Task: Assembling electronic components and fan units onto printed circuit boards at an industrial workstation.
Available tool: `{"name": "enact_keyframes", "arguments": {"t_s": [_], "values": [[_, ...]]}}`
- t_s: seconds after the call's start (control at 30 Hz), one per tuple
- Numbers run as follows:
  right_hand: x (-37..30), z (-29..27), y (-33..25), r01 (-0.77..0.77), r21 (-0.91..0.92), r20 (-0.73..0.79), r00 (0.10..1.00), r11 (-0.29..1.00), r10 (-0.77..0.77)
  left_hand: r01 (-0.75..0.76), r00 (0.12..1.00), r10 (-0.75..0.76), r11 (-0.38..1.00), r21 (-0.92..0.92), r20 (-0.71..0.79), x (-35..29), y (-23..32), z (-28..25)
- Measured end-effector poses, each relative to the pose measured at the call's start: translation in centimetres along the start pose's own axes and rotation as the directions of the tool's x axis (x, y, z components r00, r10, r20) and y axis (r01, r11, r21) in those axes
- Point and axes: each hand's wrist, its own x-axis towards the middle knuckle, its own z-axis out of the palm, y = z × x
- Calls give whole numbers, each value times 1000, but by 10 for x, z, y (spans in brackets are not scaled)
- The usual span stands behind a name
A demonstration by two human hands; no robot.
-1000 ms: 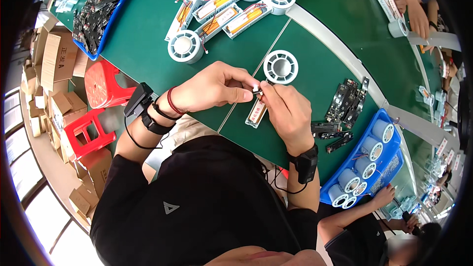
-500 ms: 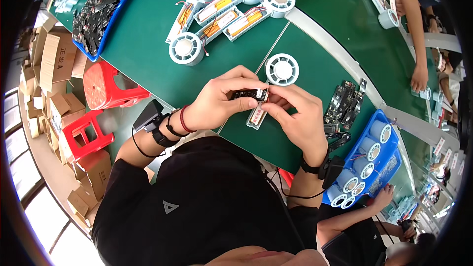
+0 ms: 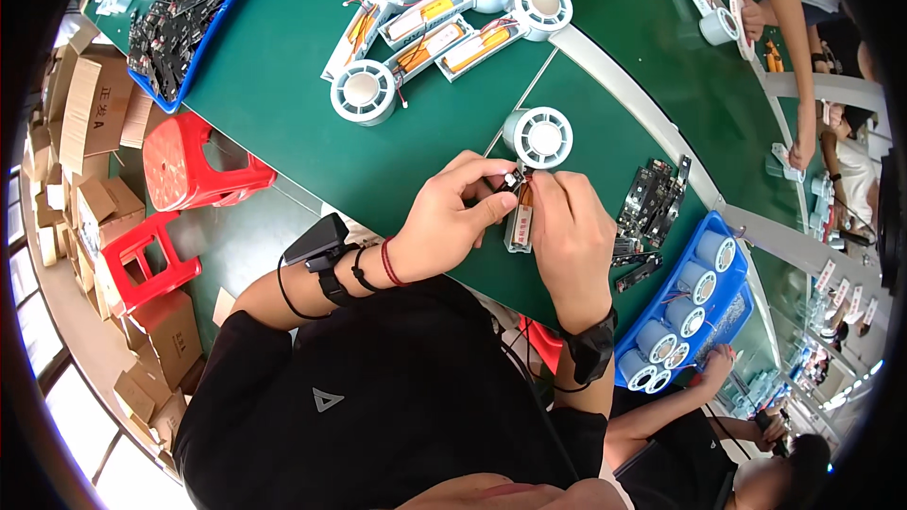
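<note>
Black shirt (image 3: 378, 359) (grey triangle (image 3: 327, 400)), red bracelet (image 3: 389, 263)

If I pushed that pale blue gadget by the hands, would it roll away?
The gadget probably wouldn't roll far: its long, boxy handle should stop it. It might swivel instead, since its bulky round head sits at one end. The handle's straight edges suggest it's stiff, not floppy.

Your left hand (image 3: 449, 222) has open tabletop (image 3: 283, 113) ahead-left; the round fan head (image 3: 545, 139) blocks straight ahead, black circuit boards (image 3: 652, 196) just right of your right hand (image 3: 574, 241).
</note>
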Motion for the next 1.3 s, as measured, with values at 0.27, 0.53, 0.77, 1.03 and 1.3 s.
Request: {"name": "enact_keyframes", "arguments": {"t_s": [0.27, 0.53, 0.77, 1.03, 1.3], "values": [[-5, -1, -18, -270, -18, 146, 952, 963, 270, 43, 999, -44, 996, -79, -9, -1, 1, 4], [-16, 23, -6, -155, -23, -152, 977, 988, 150, 126, 992, -125, 987, -101, 18, -1, 6, 2], [-18, 7, -28, -222, -177, 67, 969, 959, 237, 134, 991, -132, 976, -172, 22, 0, 3, 8], [-11, -10, -36, -380, -155, 345, 844, 912, 410, 202, 979, -199, 977, -72, 54, -2, 15, -8], [-31, 5, -9, -301, 197, 104, 953, 933, 285, 272, 962, -265, 911, -309, 65, 8, 6, 6]]}}
